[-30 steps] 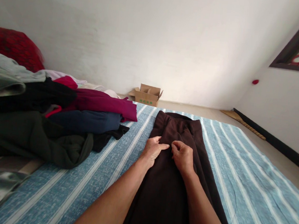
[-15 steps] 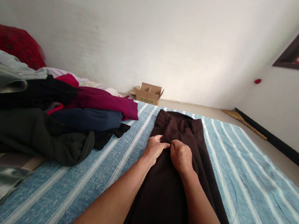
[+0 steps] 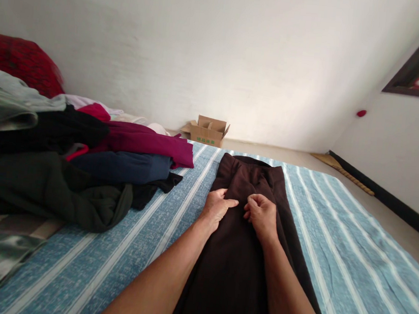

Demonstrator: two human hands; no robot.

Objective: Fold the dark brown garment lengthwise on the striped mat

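Observation:
Dark brown trousers (image 3: 234, 263) lie lengthwise in front of me, waistband away from me, with creases below the waistband. My left hand (image 3: 216, 208) is at their left side below the waistband, its fingers closed on the cloth and its thumb stretched across the top. To the right, over the middle of the same trousers, is my right hand (image 3: 263, 214). Its fingers are curled and the fingertips pressed together, just above the cloth. Whatever may be between those fingertips is too small or hidden to make out.
A blue and white striped sheet (image 3: 339, 229) covers the bed. Piled clothes (image 3: 55, 181) in black, dark green, navy and purple lie on the left, before a red bundle (image 3: 18, 62). An open cardboard box (image 3: 209, 133) stands beyond the bed against the wall.
My right hand has moved slightly right, away from my left hand, and turned so that its pinched fingertips show. The left hand and trousers have stayed in place.

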